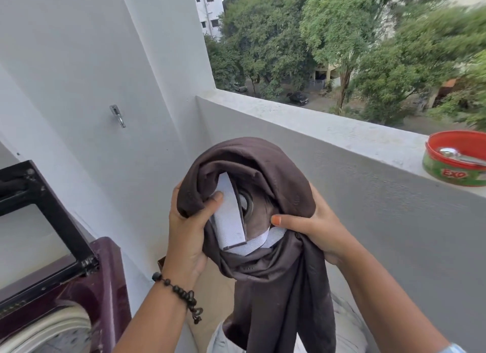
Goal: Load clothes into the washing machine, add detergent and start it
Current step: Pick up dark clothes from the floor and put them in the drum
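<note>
Left hand and right hand both grip bunched brown cloth, held up beside open washing machine.

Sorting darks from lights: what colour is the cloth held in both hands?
Dark brown cloth, with a white lining strip inside, in the head view.

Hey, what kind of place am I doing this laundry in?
Probably an upper-floor apartment balcony used for laundry: a low parapet wall overlooks trees and parked cars below, and an open top-loading washing machine stands at the left.
</note>
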A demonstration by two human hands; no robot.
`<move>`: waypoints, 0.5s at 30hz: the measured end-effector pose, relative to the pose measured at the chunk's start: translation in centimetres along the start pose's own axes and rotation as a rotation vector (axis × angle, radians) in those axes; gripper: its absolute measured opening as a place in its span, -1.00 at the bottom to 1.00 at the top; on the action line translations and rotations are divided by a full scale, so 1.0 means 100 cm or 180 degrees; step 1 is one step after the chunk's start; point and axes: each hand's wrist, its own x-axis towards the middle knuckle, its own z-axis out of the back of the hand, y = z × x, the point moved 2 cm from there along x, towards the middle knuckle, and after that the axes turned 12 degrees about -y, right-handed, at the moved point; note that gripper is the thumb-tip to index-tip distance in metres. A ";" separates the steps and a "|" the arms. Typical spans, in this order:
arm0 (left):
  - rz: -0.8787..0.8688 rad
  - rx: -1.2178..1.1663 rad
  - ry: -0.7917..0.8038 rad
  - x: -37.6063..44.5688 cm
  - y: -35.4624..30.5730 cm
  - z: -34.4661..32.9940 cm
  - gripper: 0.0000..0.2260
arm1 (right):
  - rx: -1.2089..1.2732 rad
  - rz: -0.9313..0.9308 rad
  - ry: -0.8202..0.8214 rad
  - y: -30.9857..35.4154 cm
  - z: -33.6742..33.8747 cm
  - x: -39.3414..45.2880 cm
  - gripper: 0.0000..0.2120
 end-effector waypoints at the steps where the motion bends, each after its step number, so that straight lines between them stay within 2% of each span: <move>1: 0.0032 0.0086 0.0093 -0.001 0.001 0.002 -0.27 | 0.0010 0.0026 -0.0095 0.000 0.000 0.001 -0.20; 4: 0.0215 0.0434 0.0565 -0.005 0.002 0.011 -0.18 | -0.0133 0.0245 -0.0210 0.002 0.002 0.005 -0.27; 7: 0.0428 0.0765 0.1066 -0.007 -0.005 0.025 0.07 | -0.0449 0.0536 -0.0221 0.009 0.006 0.008 -0.31; 9: 0.0380 0.1071 0.1205 -0.006 -0.018 0.032 0.24 | -0.0795 0.0779 -0.0209 0.013 0.007 0.010 -0.30; 11: -0.0035 0.1889 0.1312 -0.003 -0.037 0.033 0.27 | -0.1209 0.1062 -0.0134 0.017 0.004 0.011 -0.31; 15: -0.1296 0.3777 0.1609 -0.004 -0.059 0.014 0.29 | -0.1769 0.1482 0.0224 0.030 -0.008 0.006 -0.38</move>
